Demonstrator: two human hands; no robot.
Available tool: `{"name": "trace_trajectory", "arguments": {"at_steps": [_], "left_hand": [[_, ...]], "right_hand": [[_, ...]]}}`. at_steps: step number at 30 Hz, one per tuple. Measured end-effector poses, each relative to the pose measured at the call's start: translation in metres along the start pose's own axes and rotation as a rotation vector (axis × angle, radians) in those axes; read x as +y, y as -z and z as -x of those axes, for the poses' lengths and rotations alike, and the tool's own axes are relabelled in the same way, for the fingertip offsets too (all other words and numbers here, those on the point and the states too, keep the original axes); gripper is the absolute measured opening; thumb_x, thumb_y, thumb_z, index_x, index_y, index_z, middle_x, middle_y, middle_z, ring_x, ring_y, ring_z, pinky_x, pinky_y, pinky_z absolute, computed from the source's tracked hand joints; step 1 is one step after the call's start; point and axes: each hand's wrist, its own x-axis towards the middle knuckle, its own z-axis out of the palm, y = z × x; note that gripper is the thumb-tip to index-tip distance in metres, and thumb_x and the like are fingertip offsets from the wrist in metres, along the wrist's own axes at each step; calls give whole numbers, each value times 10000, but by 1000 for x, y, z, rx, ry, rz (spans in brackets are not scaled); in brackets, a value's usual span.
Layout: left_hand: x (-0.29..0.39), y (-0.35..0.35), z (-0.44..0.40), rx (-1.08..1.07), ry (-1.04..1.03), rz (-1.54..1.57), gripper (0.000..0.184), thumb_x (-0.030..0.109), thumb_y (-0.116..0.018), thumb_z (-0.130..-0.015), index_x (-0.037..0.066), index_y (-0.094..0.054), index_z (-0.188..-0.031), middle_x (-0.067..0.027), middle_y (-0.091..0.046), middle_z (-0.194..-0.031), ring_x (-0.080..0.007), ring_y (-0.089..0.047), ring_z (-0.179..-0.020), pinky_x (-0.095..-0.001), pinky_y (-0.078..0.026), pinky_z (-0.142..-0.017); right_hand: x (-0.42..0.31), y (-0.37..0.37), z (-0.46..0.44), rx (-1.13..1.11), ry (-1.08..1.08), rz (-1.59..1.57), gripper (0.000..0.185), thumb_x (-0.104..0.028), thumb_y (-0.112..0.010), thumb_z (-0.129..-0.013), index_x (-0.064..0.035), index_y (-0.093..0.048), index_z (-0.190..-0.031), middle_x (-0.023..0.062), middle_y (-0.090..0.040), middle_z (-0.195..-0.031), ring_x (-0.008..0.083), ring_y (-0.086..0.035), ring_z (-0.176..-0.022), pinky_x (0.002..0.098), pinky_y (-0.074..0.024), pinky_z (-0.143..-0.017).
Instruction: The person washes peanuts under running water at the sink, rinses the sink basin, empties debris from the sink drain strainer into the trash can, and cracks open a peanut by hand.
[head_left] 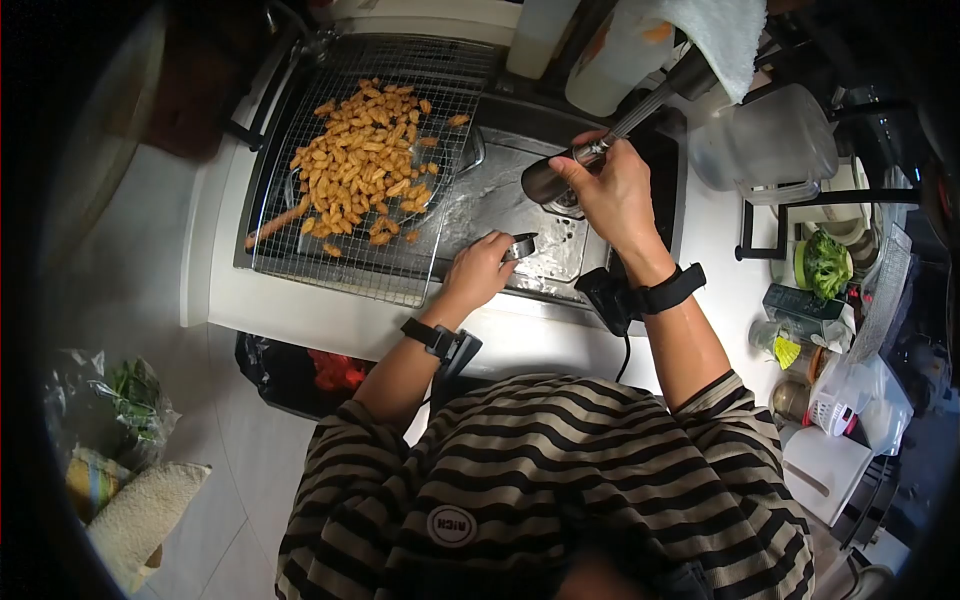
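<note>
My right hand (615, 190) is closed round the dark head of a pull-out faucet (550, 180), held over the metal sink (470, 215). Near the sink's front edge, my left hand (478, 270) grips a small round dark-rimmed piece (519, 247), possibly a drain strainer. A wire rack (400, 275) covers the left part of the sink. Many peanuts in their shells (365, 150) lie heaped on it, and a brownish stick-like handle (277, 222) shows beside them.
Clear plastic containers (765, 140) stand right of the sink. Further right are a green vegetable (826, 262) and a white cutting board (826, 470). A white cloth (718, 40) hangs above the faucet. Bags (150, 520) sit at the lower left.
</note>
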Motion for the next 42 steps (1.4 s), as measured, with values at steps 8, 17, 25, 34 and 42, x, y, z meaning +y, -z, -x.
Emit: {"name": "trace_trajectory", "arguments": {"at_steps": [8,17,25,34,42], "left_hand": [[0,1,1,-29,18,6,197,94,-606,-742,22,-501,-892,-144,-546,-855,-366,-550,-774,-426,-436,-651],[-2,-1,1,-4,32,-59,216,104,-607,-746,18,-500,-913,-150,-552,-858,-367,-555,-774,-428,-446,-659],[0,1,2,-6,50,-44,219,114,-611,-749,14,-505,-912,-156,-552,-871,-373,-552,-780,-430,-447,-666],[0,2,2,2,56,-34,220,113,-614,-747,10,-505,-907,-158,-547,-869,-372,-547,-786,-428,-446,-667],[-1,1,2,-6,55,-34,213,111,-610,-748,12,-504,-904,-156,-549,-873,-373,-548,-787,-429,-446,-670]], "right_hand": [[29,-9,22,-74,80,45,285,-121,-737,-650,25,-570,-830,152,-535,-721,282,-549,-623,350,-439,-582],[62,1,26,-52,13,157,262,-110,-720,-672,25,-568,-838,130,-514,-775,270,-545,-640,347,-445,-600],[78,11,24,-19,109,110,282,-95,-716,-674,6,-558,-884,103,-501,-767,243,-529,-648,321,-440,-594],[65,40,40,-229,48,135,294,-104,-720,-678,14,-553,-889,106,-493,-777,218,-516,-635,311,-435,-584],[79,46,30,-183,78,199,266,-72,-707,-684,2,-551,-886,107,-484,-782,226,-514,-633,319,-436,-584]]}}
